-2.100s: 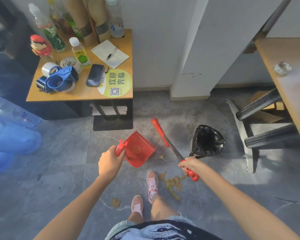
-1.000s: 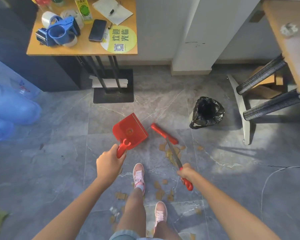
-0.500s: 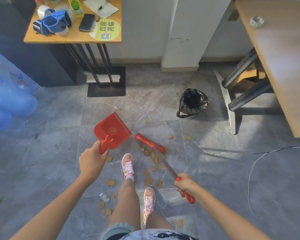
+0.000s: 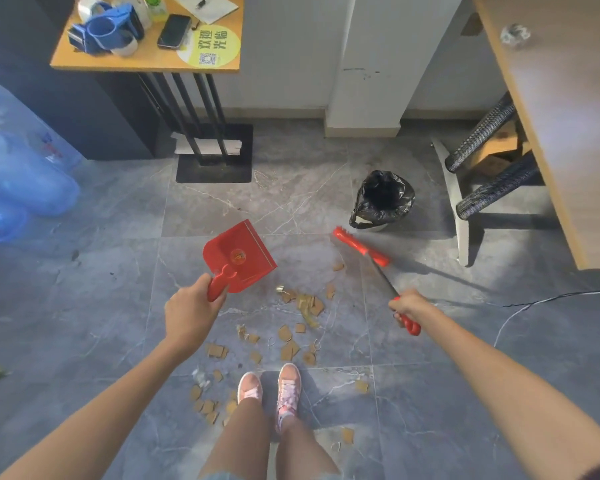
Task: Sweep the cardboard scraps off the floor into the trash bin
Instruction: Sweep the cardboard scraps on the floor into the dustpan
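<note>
My left hand (image 4: 187,315) grips the handle of a red dustpan (image 4: 239,256), held above the grey floor left of centre. My right hand (image 4: 408,305) grips the red handle of a small broom (image 4: 360,246), whose red head lies ahead, close to the trash bin (image 4: 383,199) lined with a black bag. Several brown cardboard scraps (image 4: 303,304) lie scattered on the tiles between my hands and around my pink shoes (image 4: 271,389). No scraps show in the dustpan.
A small wooden table (image 4: 146,62) with a phone and a blue tape dispenser stands at the back left. Blue water jugs (image 4: 18,181) lie at the left. A desk (image 4: 561,109) and chair legs (image 4: 461,209) stand at the right. A cable (image 4: 534,303) crosses the floor.
I have stepped back, so more scraps show in front of my feet. The broom head has swung right, toward the bin. The dustpan stays in my left hand.
</note>
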Available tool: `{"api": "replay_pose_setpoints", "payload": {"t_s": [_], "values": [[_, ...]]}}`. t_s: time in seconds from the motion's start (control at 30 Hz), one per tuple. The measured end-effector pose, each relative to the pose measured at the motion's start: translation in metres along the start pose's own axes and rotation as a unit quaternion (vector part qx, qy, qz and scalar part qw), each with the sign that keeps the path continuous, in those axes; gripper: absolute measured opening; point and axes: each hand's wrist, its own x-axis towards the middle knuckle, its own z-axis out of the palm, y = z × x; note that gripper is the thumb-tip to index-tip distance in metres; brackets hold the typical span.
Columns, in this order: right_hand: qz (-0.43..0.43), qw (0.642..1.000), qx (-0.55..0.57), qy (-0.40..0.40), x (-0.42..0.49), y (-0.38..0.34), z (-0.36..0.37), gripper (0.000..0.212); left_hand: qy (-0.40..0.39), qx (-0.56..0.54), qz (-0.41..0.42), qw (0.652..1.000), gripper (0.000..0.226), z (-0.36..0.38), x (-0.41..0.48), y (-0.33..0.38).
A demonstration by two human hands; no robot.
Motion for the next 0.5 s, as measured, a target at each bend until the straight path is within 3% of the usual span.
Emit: {"api": "replay_pose_setpoints", "payload": {"t_s": [0.3, 0.5], "values": [[0.038, 0.999, -0.009, 0.023, 0.062, 0.005, 0.001, 0.036, -0.030, 0.011, 0.010, 0.999, 0.038, 0.040, 0.008, 0.011], [0.043, 0.998, -0.027, -0.024, 0.055, 0.041, 0.031, 0.036, -0.032, -0.006, 0.021, 0.999, 0.038, 0.048, -0.004, 0.012]]}}
